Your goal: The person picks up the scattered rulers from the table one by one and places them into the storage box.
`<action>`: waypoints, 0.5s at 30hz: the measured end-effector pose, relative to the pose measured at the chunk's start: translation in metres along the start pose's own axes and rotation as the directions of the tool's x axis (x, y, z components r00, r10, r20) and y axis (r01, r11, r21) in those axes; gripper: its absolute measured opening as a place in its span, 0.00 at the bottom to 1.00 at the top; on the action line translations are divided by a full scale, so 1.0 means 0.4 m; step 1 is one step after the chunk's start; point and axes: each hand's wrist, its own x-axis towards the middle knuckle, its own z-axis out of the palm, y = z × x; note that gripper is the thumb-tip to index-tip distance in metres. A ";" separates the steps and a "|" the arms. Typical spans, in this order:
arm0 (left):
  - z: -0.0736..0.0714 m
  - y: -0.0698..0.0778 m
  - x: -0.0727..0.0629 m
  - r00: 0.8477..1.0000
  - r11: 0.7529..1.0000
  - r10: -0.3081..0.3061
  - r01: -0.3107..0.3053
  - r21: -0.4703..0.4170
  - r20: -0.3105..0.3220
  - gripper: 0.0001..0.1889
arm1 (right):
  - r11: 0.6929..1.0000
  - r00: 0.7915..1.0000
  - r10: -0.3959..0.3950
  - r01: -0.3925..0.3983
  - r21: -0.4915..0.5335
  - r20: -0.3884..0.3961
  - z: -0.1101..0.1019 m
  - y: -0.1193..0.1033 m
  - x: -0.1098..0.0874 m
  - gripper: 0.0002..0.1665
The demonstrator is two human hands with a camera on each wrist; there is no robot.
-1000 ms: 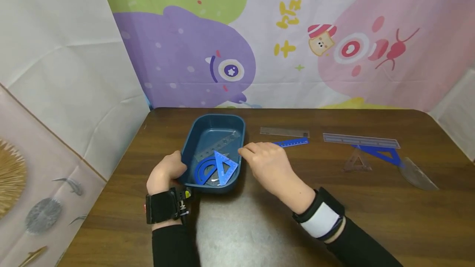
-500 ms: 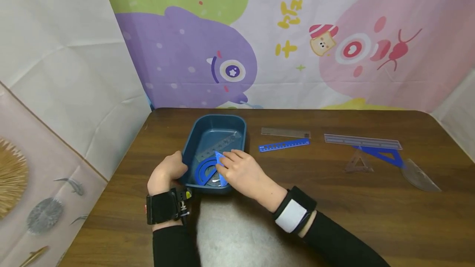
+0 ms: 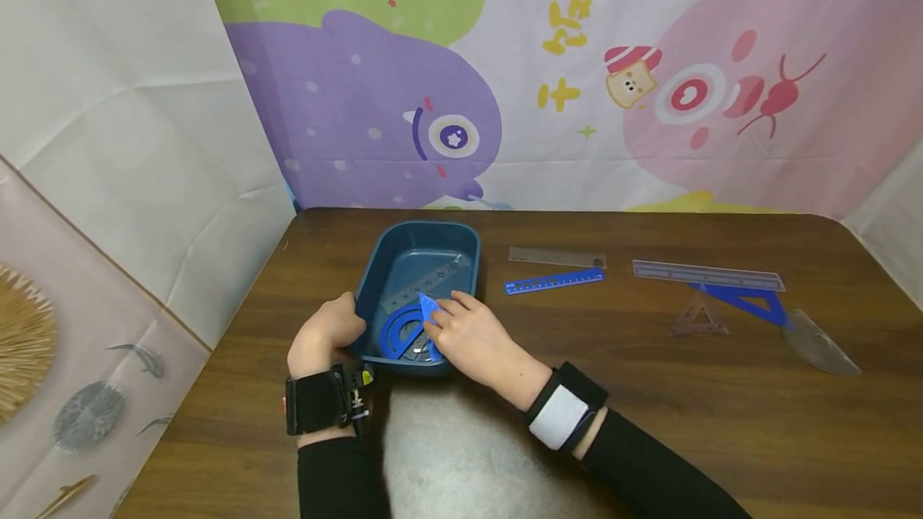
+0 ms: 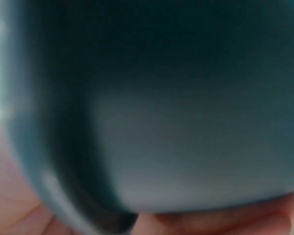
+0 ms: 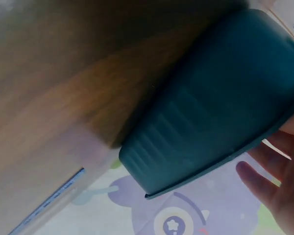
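My left hand (image 3: 328, 335) grips the left side of a dark teal plastic bin (image 3: 472, 259) near its front corner. In the left wrist view, the bin's wall (image 4: 186, 147) fills most of the picture, with fingers under its rim. Over the bin's right front rim reaches my right hand (image 3: 472, 341), its fingers pinching a blue set square (image 3: 428, 305) that they partly cover. Beside it in the bin lie a blue protractor (image 3: 392, 335), a clear ruler (image 3: 425, 283) and a clear piece (image 3: 417, 351) partly hidden beneath.
Right of the bin lie a clear short ruler (image 3: 557, 257) and a blue ruler (image 3: 554, 281). Farther right are a long clear ruler (image 3: 707, 275), another blue set square (image 3: 750, 303), a clear set square (image 3: 699, 316) and a clear protractor (image 3: 820, 343). A cartoon cloth (image 3: 548, 158) hangs behind the table.
My right hand has moved from the bin's right rim leftward into it and taken hold of the blue set square, which now looks tilted. My left hand stays on the bin.
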 end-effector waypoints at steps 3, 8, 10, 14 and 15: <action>0.001 0.000 0.001 1.000 1.000 0.002 -0.002 0.018 -0.001 0.27 | 1.000 0.998 -0.002 0.002 0.008 0.068 -0.004 0.003 0.001 0.13; 0.001 0.002 0.001 1.000 1.000 0.000 0.000 0.013 0.005 0.28 | 0.999 0.996 0.002 -0.005 0.040 0.084 -0.006 0.006 -0.003 0.13; 0.000 0.002 0.001 1.000 1.000 -0.001 0.001 0.002 0.010 0.28 | 0.999 0.997 0.009 -0.013 0.047 0.074 -0.005 0.006 -0.006 0.13; 0.000 0.001 0.001 1.000 1.000 -0.010 0.011 -0.022 0.018 0.28 | 0.998 0.998 0.024 -0.028 0.058 0.066 -0.005 0.008 -0.012 0.13; 0.001 0.001 0.001 1.000 0.999 -0.012 0.012 -0.030 0.019 0.28 | 0.998 0.997 0.027 -0.031 0.059 0.066 -0.004 0.010 -0.014 0.13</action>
